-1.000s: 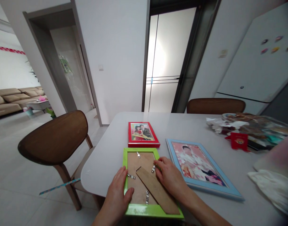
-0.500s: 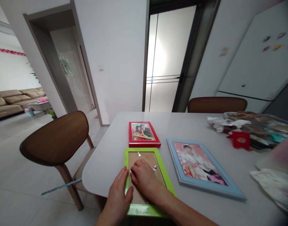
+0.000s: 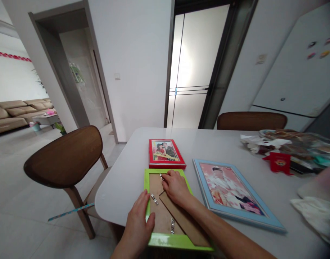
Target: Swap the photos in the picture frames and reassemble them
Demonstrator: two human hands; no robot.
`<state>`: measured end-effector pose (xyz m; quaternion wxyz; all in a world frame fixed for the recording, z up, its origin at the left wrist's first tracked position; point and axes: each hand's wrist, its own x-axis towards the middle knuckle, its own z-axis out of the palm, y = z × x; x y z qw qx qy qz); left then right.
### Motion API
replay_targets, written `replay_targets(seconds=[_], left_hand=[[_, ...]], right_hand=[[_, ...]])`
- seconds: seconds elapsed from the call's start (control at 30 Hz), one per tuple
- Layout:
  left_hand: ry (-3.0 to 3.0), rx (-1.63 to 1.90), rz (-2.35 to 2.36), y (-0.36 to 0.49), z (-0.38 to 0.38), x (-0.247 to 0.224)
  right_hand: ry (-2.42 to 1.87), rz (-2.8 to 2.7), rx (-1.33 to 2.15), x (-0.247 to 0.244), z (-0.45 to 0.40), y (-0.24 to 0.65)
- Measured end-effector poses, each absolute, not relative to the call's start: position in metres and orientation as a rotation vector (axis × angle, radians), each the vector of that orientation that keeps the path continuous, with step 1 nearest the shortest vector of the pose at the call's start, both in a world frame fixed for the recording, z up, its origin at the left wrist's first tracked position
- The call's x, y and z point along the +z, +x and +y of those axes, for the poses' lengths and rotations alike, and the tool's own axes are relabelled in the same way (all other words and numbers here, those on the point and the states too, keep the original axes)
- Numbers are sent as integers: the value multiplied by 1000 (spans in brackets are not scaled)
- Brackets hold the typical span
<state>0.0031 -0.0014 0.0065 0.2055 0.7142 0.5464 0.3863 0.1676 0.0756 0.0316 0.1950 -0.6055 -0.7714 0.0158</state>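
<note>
A green picture frame (image 3: 168,240) lies face down on the table, its brown backing board (image 3: 162,212) and folded stand leg (image 3: 185,219) showing. My left hand (image 3: 139,219) holds the frame's left edge, thumb over the rim. The fingers of my right hand (image 3: 177,185) are closed at the metal clip (image 3: 161,176) near the top edge, partly covering it. Two other small metal clips show on the backing: one by the left side (image 3: 154,199), angled inward, and one near the bottom (image 3: 172,226). My right hand and forearm hide the backing's right side.
Just beyond the green frame lies a red picture frame (image 3: 167,166) with a couple's photo. A light-blue picture frame (image 3: 267,221) is to the right. A red packet (image 3: 280,163), plastic-wrapped items and white cloth (image 3: 313,212) crowd the table's right side. A brown chair (image 3: 64,156) stands left.
My right hand has moved from the left-side clip up to the top clip. The left-side clip now points inward, and more of the backing shows. My left hand stays on the frame's edge.
</note>
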Motion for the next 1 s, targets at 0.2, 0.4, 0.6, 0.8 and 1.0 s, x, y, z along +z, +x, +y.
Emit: replay_targets(seconds=[0.2,0.4,0.6,0.8,1.0], left_hand=[[2013,1083,1536,4,-3,6],[2079,1036,1580,3,-2,3],[2145,948,1613,5,-2,4],[2169,913,1605,7,0,5],[2098,987,1574,7,-1,2]], right_hand=[[-1675,-2194,70,36,74,166],[-1550,-2254,174,50,51,176],[-1207,-2470,672,58,3,204],[-1310,-2369,651,52,-4,196],[-1415,-2194,551,45,-5,194]])
